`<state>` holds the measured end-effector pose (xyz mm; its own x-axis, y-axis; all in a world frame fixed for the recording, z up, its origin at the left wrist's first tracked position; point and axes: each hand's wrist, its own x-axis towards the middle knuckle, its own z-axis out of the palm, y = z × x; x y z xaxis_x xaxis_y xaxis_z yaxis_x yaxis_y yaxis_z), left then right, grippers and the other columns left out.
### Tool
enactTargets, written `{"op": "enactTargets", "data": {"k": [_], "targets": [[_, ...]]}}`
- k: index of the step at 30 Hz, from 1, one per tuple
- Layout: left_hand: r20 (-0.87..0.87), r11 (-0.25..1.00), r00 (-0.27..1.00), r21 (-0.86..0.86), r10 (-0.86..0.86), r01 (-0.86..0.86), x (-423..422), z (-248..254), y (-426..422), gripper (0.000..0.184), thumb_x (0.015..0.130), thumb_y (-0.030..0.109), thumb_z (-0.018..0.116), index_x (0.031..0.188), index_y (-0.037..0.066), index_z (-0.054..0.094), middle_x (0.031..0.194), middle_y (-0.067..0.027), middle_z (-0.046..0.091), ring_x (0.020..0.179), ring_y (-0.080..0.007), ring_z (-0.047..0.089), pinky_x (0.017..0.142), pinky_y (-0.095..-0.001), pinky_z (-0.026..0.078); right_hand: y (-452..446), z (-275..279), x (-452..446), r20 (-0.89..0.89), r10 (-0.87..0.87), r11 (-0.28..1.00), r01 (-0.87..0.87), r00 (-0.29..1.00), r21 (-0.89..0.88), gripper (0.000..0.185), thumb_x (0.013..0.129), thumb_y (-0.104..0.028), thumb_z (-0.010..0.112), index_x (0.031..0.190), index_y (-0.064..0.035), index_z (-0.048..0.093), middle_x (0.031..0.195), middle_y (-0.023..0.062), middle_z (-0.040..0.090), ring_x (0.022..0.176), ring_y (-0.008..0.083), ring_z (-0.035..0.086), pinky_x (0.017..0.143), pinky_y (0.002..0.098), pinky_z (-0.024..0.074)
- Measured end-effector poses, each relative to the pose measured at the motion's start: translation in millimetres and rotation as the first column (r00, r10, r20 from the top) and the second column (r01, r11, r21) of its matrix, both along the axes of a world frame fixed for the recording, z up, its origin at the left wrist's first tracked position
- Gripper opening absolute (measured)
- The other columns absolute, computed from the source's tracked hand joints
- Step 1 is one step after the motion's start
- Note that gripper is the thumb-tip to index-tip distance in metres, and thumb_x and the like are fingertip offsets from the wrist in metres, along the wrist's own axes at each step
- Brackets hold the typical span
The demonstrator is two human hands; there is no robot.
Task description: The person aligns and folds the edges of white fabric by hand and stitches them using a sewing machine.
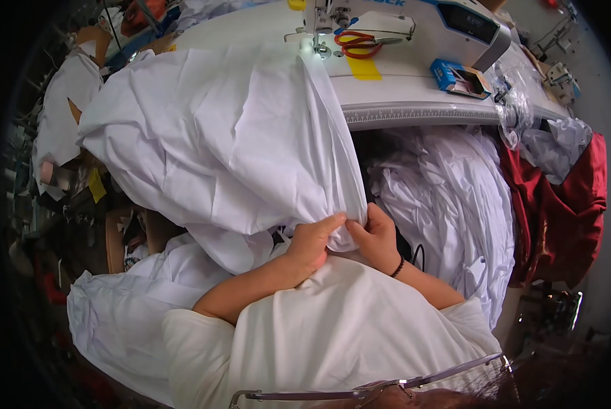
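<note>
A large white cloth [203,129] spreads over the sewing table and hangs down toward my lap. Its folded right edge runs up under the needle area of the sewing machine [414,24]. Close to my body, my left hand [312,242] pinches the near end of that edge between thumb and fingers. Right beside it, my right hand [377,238], with a dark bracelet at the wrist, grips the same edge. Both thumbs point at each other across the fabric. The fingers behind the cloth are partly hidden.
Red-handled scissors [360,45] lie by the machine, near a yellow patch [364,68] and a small blue box [459,78]. A ruler strip [421,112] follows the table edge. White fabric [448,198] is heaped below right, beside red cloth [561,211]. More white cloth [121,313] lies left.
</note>
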<state>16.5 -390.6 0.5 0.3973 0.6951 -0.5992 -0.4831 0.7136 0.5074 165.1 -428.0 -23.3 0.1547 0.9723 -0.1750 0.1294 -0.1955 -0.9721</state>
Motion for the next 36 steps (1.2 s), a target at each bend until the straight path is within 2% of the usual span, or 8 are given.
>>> {"op": "enactTargets", "data": {"k": [6, 13, 18, 24, 27, 29, 32, 36], "targets": [[-0.037, 0.981, 0.985, 0.093, -0.168, 0.170, -5.4, -12.9, 4.0, 0.025, 0.084, 0.013, 0.067, 0.105, -0.003, 0.065, 0.106, -0.0072, 0.063, 0.099, -0.0161, 0.059, 0.088, -0.0305, 0.046, -1.4, 34.7, -3.7, 0.491, 0.019, 0.814, -0.299, 0.871, 0.499, 0.027, 0.074, 0.007, 0.062, 0.100, -0.0010, 0.061, 0.073, 0.0088, 0.057, 0.058, 0.0170, 0.056, 0.053, 0.0275, 0.0461], [0.167, 0.957, 0.961, 0.228, -0.218, 0.178, -15.4, 4.7, 5.8, 0.028, 0.086, 0.011, 0.062, 0.110, -0.004, 0.061, 0.106, -0.0078, 0.061, 0.099, -0.0181, 0.058, 0.091, -0.0308, 0.044, -0.7, 52.0, 2.2, 0.869, -0.074, 0.710, -0.586, 0.489, 0.391, 0.037, 0.066, -0.004, 0.069, 0.103, -0.0027, 0.063, 0.077, 0.0041, 0.053, 0.065, 0.0194, 0.054, 0.052, 0.0301, 0.0451], [0.112, 0.983, 0.977, 0.037, -0.182, 0.179, -14.3, 7.4, 7.4, 0.030, 0.088, 0.012, 0.059, 0.114, -0.003, 0.056, 0.107, -0.0084, 0.060, 0.099, -0.0181, 0.057, 0.090, -0.0328, 0.046, 17.7, 46.9, 33.0, 0.721, -0.028, 0.531, -0.601, 0.692, 0.598, 0.037, 0.068, -0.002, 0.069, 0.104, -0.0045, 0.063, 0.079, 0.0036, 0.054, 0.066, 0.0198, 0.053, 0.055, 0.0308, 0.0450], [0.069, 0.945, 0.944, -0.044, -0.322, 0.325, -26.6, 13.5, 12.1, 0.025, 0.090, 0.011, 0.055, 0.110, -0.004, 0.058, 0.104, -0.0108, 0.061, 0.100, -0.0192, 0.059, 0.091, -0.0352, 0.047, 70.0, 39.2, 40.2, 0.780, -0.008, 0.303, -0.742, 0.626, 0.598, 0.029, 0.067, -0.007, 0.064, 0.096, -0.0034, 0.063, 0.101, 0.0081, 0.058, 0.097, 0.0260, 0.057, 0.082, 0.0382, 0.0497], [-0.370, 0.298, 0.461, 0.418, -0.807, 0.858, -77.0, 69.9, 61.0, 0.024, 0.089, 0.013, 0.063, 0.108, -0.001, 0.062, 0.100, -0.0051, 0.066, 0.095, -0.0129, 0.061, 0.084, -0.0252, 0.048, 75.9, 37.0, 56.8, 0.840, 0.112, 0.266, -0.831, 0.531, 0.489, 0.027, 0.068, -0.009, 0.062, 0.094, -0.0018, 0.061, 0.102, 0.0092, 0.059, 0.100, 0.0270, 0.057, 0.094, 0.0429, 0.0480], [-0.426, 0.675, 0.772, 0.389, -0.472, 0.627, -78.7, 109.4, 96.4, 0.019, 0.084, -0.001, 0.061, 0.103, -0.004, 0.062, 0.095, -0.0077, 0.065, 0.086, -0.0143, 0.063, 0.081, -0.0279, 0.050, 79.7, 32.1, 60.9, 0.851, 0.132, 0.254, -0.847, 0.509, 0.467, 0.026, 0.068, -0.009, 0.061, 0.094, -0.0018, 0.061, 0.101, 0.0092, 0.059, 0.100, 0.0271, 0.057, 0.093, 0.0431, 0.0483], [-0.623, 0.107, 0.591, 0.729, 0.513, 0.676, -31.1, 96.9, 176.2, 0.028, 0.078, -0.011, 0.050, 0.100, 0.001, 0.063, 0.095, -0.0083, 0.064, 0.089, -0.0184, 0.064, 0.077, -0.0282, 0.051, 86.3, 31.0, 59.4, 0.858, 0.172, 0.230, -0.866, 0.485, 0.443, 0.026, 0.070, -0.010, 0.060, 0.094, -0.0026, 0.061, 0.098, 0.0091, 0.058, 0.098, 0.0280, 0.057, 0.094, 0.0418, 0.0484], [-0.499, -0.342, 0.680, 0.608, 0.538, 0.717, 33.4, 51.2, 245.0, 0.023, 0.076, -0.001, 0.055, 0.095, 0.007, 0.063, 0.105, -0.0057, 0.062, 0.108, -0.0247, 0.057, 0.095, -0.0422, 0.042, 89.9, 50.0, 52.6, 0.888, 0.215, 0.196, -0.908, 0.407, 0.369, 0.026, 0.070, -0.015, 0.058, 0.094, -0.0040, 0.058, 0.093, 0.0085, 0.056, 0.095, 0.0287, 0.057, 0.090, 0.0378, 0.0494]]}}
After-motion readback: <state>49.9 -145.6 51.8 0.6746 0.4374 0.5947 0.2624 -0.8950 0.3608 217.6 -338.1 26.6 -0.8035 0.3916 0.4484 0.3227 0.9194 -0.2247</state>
